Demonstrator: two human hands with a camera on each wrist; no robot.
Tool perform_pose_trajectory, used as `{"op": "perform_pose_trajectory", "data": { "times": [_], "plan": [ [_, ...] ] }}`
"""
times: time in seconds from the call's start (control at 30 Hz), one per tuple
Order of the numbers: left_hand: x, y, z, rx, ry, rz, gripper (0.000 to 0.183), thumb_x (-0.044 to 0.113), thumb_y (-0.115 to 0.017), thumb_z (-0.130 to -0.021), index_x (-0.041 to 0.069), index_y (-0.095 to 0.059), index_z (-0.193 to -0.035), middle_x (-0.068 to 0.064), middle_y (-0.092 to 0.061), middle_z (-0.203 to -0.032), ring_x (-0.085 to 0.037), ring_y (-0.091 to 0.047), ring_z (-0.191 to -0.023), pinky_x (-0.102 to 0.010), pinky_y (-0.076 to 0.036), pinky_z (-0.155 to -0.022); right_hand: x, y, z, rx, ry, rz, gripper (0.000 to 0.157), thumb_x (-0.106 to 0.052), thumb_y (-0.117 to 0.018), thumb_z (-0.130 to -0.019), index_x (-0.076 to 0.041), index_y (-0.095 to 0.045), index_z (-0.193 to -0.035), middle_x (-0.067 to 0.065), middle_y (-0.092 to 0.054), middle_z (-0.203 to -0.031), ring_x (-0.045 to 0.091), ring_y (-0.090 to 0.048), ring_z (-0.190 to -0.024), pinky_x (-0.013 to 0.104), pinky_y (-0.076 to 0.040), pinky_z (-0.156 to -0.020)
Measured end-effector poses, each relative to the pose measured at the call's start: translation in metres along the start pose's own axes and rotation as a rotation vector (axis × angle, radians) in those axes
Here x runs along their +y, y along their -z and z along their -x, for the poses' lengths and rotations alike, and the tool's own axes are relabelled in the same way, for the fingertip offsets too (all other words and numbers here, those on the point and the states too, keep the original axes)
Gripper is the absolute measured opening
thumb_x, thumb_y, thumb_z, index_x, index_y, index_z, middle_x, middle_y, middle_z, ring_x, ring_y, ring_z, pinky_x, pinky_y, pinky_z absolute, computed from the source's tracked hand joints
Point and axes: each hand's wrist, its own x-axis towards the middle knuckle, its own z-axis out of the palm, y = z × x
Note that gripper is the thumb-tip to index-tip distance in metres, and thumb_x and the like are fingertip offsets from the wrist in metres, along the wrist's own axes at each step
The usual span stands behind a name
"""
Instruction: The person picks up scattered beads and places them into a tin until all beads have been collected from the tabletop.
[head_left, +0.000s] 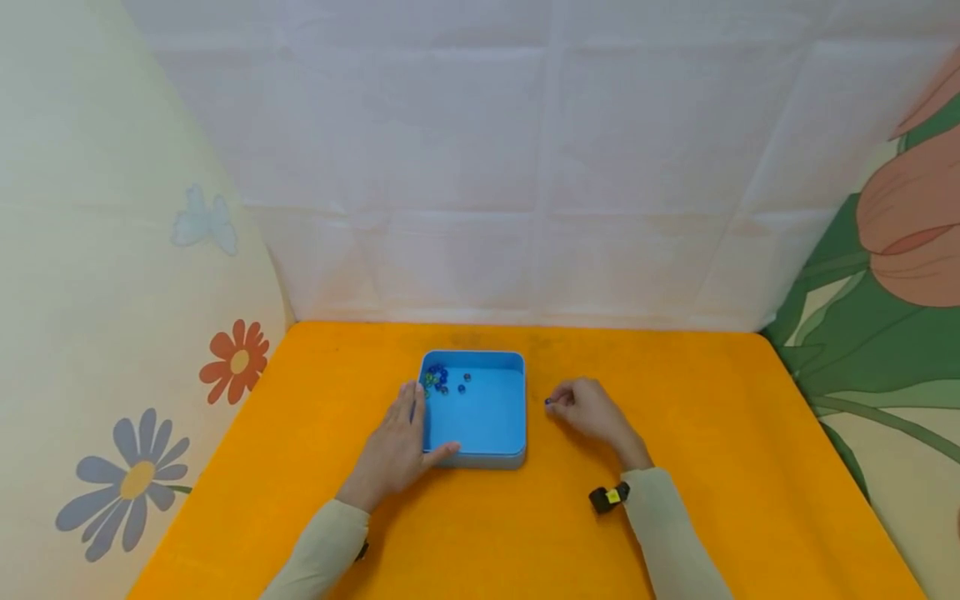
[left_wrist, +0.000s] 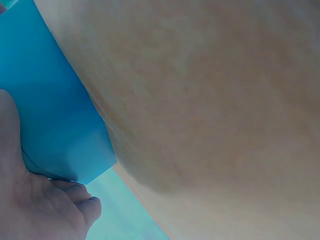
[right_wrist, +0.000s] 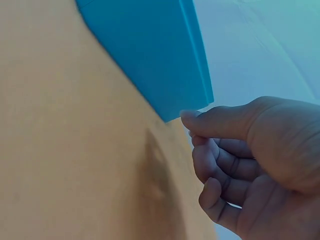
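A blue square box sits on the orange table with several glass marbles gathered in its far left corner. Two more marbles lie a little apart from that group. Along the box's left wall rests my left hand, its fingers straight and its thumb at the front rim; the left wrist view shows the palm beside the blue wall. To the right of the box, my right hand pinches a dark blue marble between thumb and fingertips. In the right wrist view those fingers mostly hide the marble.
An orange cloth covers the table. A white sheet hangs behind it, with flower-printed panels on the left and right. A small black wrist camera is at the right sleeve.
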Motion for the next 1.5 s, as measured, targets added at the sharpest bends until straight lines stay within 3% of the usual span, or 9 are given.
{"op": "perform_pose_trajectory", "data": {
  "times": [0.27,0.7,1.5],
  "plan": [
    [0.001,-0.001,-0.001,0.005,-0.005,-0.006,0.12,0.083,-0.048,-0.093,-0.006,-0.011,-0.165,-0.028,-0.012,-0.175,-0.044,-0.019,-0.163,-0.056,-0.035,-0.126,-0.005,0.003,-0.003,0.016,0.046,0.002,0.012,-0.017,-0.074,-0.099,-0.007,-0.079,-0.102,0.006,-0.075,-0.087,0.015,-0.06,-0.072,0.023,-0.052,-0.065],
    [-0.001,-0.001,0.001,0.016,-0.006,0.006,0.121,0.082,-0.049,-0.093,-0.007,-0.011,-0.166,-0.029,-0.012,-0.174,-0.046,-0.021,-0.162,-0.058,-0.038,-0.123,-0.031,0.006,-0.01,0.026,0.073,-0.027,0.016,-0.022,-0.073,-0.1,-0.008,-0.078,-0.106,0.013,-0.076,-0.097,0.018,-0.06,-0.075,0.027,-0.053,-0.068],
    [0.002,0.003,0.0,-0.013,0.011,-0.02,0.121,0.082,-0.049,-0.093,-0.006,-0.01,-0.166,-0.028,-0.012,-0.175,-0.044,-0.018,-0.163,-0.058,-0.033,-0.128,-0.071,0.005,-0.043,-0.014,0.13,-0.025,0.02,-0.026,-0.072,-0.101,-0.009,-0.077,-0.11,0.007,-0.072,-0.094,0.02,-0.059,-0.079,0.027,-0.052,-0.068]
  ]
}}
